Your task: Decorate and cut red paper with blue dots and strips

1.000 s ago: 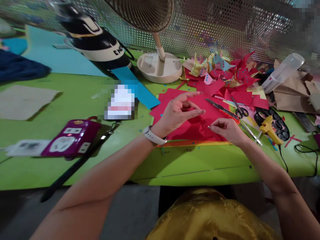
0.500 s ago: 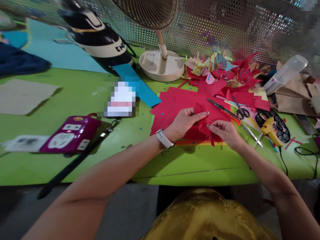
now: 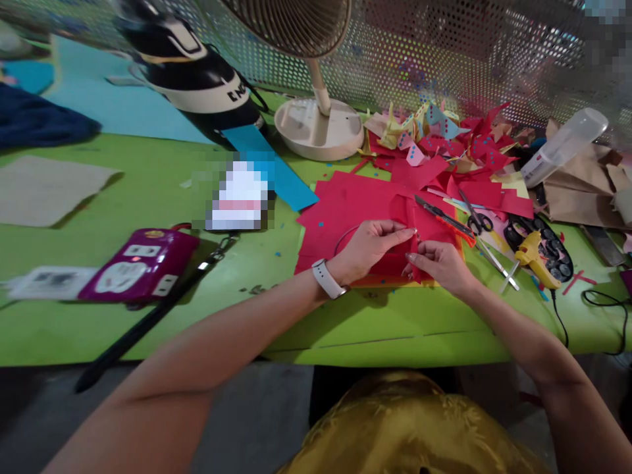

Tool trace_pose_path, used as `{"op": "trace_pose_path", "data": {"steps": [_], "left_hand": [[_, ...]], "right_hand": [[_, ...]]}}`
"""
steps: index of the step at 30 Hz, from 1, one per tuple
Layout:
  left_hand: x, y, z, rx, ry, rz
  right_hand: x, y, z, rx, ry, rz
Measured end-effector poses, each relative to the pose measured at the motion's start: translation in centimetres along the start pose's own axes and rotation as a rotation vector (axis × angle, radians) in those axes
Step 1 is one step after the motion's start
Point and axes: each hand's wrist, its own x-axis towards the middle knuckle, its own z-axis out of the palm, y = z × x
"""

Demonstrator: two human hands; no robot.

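Observation:
My left hand (image 3: 371,247), with a white watch on its wrist, pinches a small folded piece of red paper (image 3: 412,253) between thumb and fingertips. My right hand (image 3: 439,263) grips the same piece from the right, fingers curled on it. Both hands meet just above a stack of red paper sheets (image 3: 345,214) that lies on the green table (image 3: 148,197). A thin dark wire loop shows beside my left hand.
A red-handled cutter (image 3: 444,217), scissors (image 3: 474,217) and a yellow glue gun (image 3: 536,257) lie right of the hands. Behind are folded paper pinwheels (image 3: 434,138), a fan base (image 3: 318,128), a black helmet (image 3: 192,66), a blue paper strip (image 3: 271,164) and a magenta pouch (image 3: 138,263) at left.
My left hand came down from open fingers above the sheets and pinched the red piece. Both hands then drew closer together and lowered the piece toward the stack.

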Motion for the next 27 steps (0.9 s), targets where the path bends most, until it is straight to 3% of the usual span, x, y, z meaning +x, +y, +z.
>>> {"op": "trace_pose_path", "data": {"steps": [9, 11, 15, 17, 22, 27], "left_hand": [[0.9, 2.1, -1.8, -0.067, 0.172, 0.003], [1.0, 2.7, -2.3, -0.077, 0.181, -0.018], [0.8, 2.7, -2.1, -0.118, 0.114, -0.094], [0.6, 2.3, -1.7, -0.159, 0.063, -0.137], [0.3, 1.6, -0.9, -0.243, -0.038, -0.214], [0.0, 1.4, -0.7, -0.213, -0.091, -0.189]], "right_hand": [[-0.5, -0.1, -0.5, -0.063, -0.209, 0.119], [-0.7, -0.4, -0.8, -0.201, -0.152, 0.003], [-0.6, -1.2, -1.7, -0.593, 0.192, -0.526], [-0.2, -1.3, -2.1, -0.719, 0.191, -0.710], [0.7, -0.5, -2.8, -0.828, 0.004, -0.826], [0.7, -0.2, -3.1, -0.821, 0.009, -0.803]]}}
